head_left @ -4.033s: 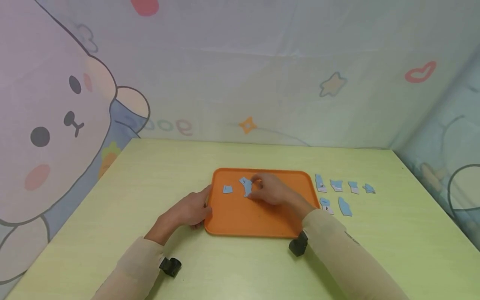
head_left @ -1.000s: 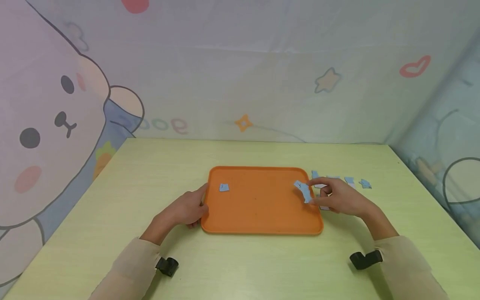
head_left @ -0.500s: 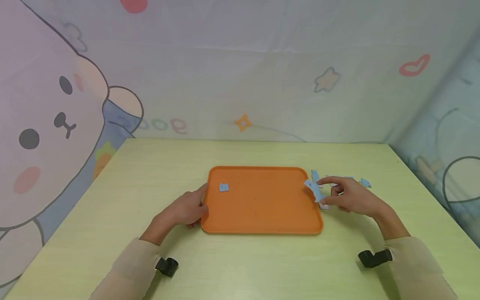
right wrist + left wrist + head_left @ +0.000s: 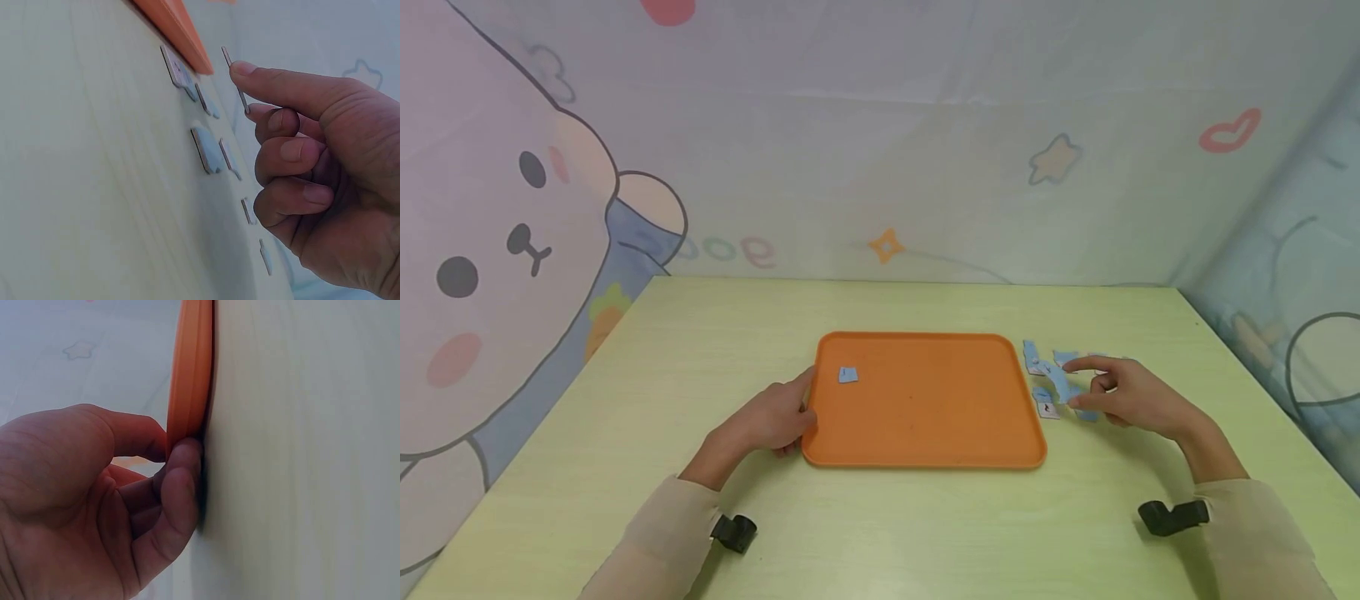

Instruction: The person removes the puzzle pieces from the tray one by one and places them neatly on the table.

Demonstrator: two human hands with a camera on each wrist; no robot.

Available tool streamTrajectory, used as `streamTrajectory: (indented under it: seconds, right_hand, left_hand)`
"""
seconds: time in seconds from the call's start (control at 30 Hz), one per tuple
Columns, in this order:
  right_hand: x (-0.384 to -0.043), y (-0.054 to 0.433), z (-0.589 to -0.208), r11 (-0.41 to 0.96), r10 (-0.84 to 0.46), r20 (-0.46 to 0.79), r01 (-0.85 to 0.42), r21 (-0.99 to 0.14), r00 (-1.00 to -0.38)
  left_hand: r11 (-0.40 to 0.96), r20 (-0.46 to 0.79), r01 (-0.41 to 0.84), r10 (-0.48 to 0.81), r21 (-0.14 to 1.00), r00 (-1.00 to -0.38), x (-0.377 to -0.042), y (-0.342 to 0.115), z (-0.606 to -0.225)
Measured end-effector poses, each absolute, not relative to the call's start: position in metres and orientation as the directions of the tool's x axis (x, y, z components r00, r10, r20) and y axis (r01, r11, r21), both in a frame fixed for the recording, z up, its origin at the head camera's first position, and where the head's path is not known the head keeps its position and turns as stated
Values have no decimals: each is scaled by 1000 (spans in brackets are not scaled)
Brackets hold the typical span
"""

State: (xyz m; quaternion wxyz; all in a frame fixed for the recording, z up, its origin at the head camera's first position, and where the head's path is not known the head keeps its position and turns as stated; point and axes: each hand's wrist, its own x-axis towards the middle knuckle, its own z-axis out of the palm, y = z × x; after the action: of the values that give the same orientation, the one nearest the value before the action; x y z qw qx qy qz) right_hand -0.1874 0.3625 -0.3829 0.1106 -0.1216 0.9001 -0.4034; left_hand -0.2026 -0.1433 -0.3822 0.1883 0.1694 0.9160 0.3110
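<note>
My right hand (image 4: 1131, 396) pinches a light blue puzzle piece (image 4: 1057, 382) between thumb and forefinger, just right of the orange tray (image 4: 925, 417). In the right wrist view the held piece (image 4: 225, 56) shows edge-on, raised above the table, with the other fingers curled beneath the pinch. My left hand (image 4: 778, 415) grips the tray's left rim, thumb on the near side; the left wrist view shows fingertips (image 4: 181, 487) under the tray's edge (image 4: 190, 369). One small blue piece (image 4: 847, 375) marked with a stroke lies at the tray's upper left.
Several blue and white puzzle pieces lie on the pale table (image 4: 880, 533) right of the tray, among them one with a black mark (image 4: 1047, 409) and a tall one (image 4: 1030, 354). My right hand partly covers others. A printed cloth (image 4: 820, 150) hangs behind the table.
My right hand lifted the larger piece from the tray and carried it right, past the tray's right rim, over the loose pieces. My left hand stays on the rim.
</note>
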Motion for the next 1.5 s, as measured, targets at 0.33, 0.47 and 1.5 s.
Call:
streamTrajectory:
  seconds: [0.33, 0.47, 1.5]
  right_hand:
    - [-182, 384, -386, 620, -298, -98, -115, -776, -950]
    - [-179, 393, -389, 643, -273, -113, -94, -760, -955]
    - [-165, 444, -394, 697, -195, -161, -21, -716, -968]
  left_hand:
    - [753, -247, 188, 424, 630, -872, -203, -143, -383]
    - [755, -248, 188, 423, 628, -871, -203, -142, -383]
    - [747, -241, 200, 437, 634, -867, -203, -142, -380]
